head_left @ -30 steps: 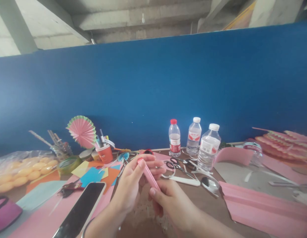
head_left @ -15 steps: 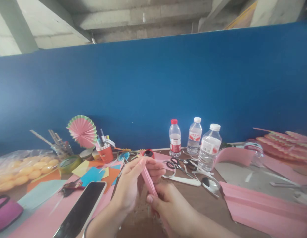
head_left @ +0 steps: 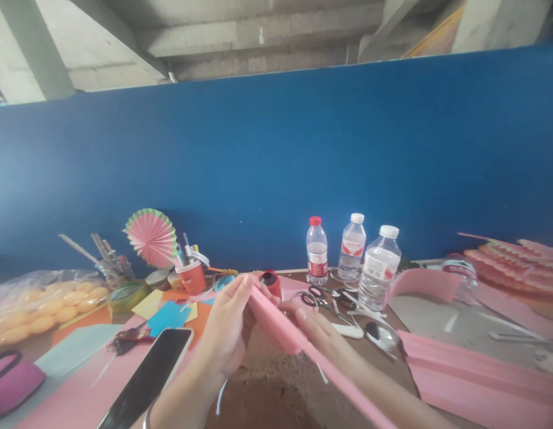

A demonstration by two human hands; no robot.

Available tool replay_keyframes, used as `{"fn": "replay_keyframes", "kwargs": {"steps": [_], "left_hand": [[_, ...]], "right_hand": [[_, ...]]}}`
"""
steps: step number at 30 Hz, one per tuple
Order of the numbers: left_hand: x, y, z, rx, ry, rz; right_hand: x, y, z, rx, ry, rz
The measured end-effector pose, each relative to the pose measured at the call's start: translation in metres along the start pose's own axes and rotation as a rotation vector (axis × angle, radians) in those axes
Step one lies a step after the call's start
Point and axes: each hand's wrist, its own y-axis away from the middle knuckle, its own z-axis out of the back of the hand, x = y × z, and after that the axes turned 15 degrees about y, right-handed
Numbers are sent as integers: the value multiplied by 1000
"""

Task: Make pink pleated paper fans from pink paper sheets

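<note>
A long strip of folded pink paper (head_left: 276, 322) slants from the middle of the table toward my lower right, its pleats slightly fanned. My left hand (head_left: 229, 322) pinches the far end between thumb and fingers. Along the paper's right edge, my right hand (head_left: 319, 330) grips it, with its fingers partly hidden behind. Narrow white strips (head_left: 221, 396) hang or lie below the paper. Just beyond my hands is a red roll (head_left: 271, 283). Black-handled scissors (head_left: 314, 296) lie past my right hand.
Three water bottles (head_left: 379, 268) stand before the blue partition (head_left: 258, 155). To the left are a phone (head_left: 146, 381), coloured paper sheets (head_left: 169, 316), a cup of pens (head_left: 190, 277) and a pleated paper fan (head_left: 150, 237). At right lies more pleated pink paper (head_left: 473, 369).
The pink paper has opened from a narrow folded stick and now extends to the lower right. My right hand has moved up and right along it; my left fingers have closed on its end.
</note>
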Motion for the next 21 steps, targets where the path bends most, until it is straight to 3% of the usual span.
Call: {"fn": "replay_keyframes", "kwargs": {"steps": [3, 6, 11, 16, 21], "left_hand": [[1, -5, 3, -102, -61, -62], [3, -8, 3, -131, -94, -84], [4, -8, 2, -148, -84, -97], [5, -8, 3, -135, -82, -78], [4, -7, 5, -3, -136, 54]], "right_hand": [[0, -4, 14, -23, -8, 78], [0, -3, 24, -16, 36, 173], [9, 6, 36, 0, 113, 155], [7, 5, 39, -65, 57, 188], [2, 2, 39, -151, -1, 174]]}}
